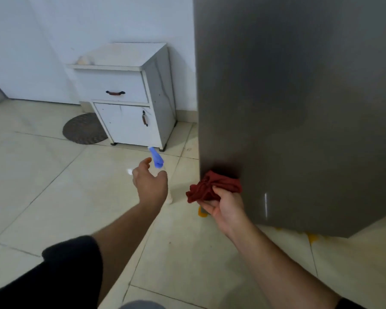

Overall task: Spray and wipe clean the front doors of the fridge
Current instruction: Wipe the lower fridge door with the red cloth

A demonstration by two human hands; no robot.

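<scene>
- Left hand [151, 184] at frame centre, fingers spread and empty, reaching at the spray bottle [157, 160].
- Bottle stands on the floor just past those fingertips, long axis upright, blue nozzle pointing to the upper left.
- Right hand [224, 207] clenched on the red cloth [212, 186], pressed against the fridge door [299, 108] low at its left edge.

- Left hand [151, 184]: arm stretched forward and down, dark sleeve pushed up to the elbow, back of the hand up, fingers loosely spread.
- Right hand [224, 207]: forearm bare, palm turned up and leftward, fingers curled tight around a bunched red cloth [212, 187].
</scene>
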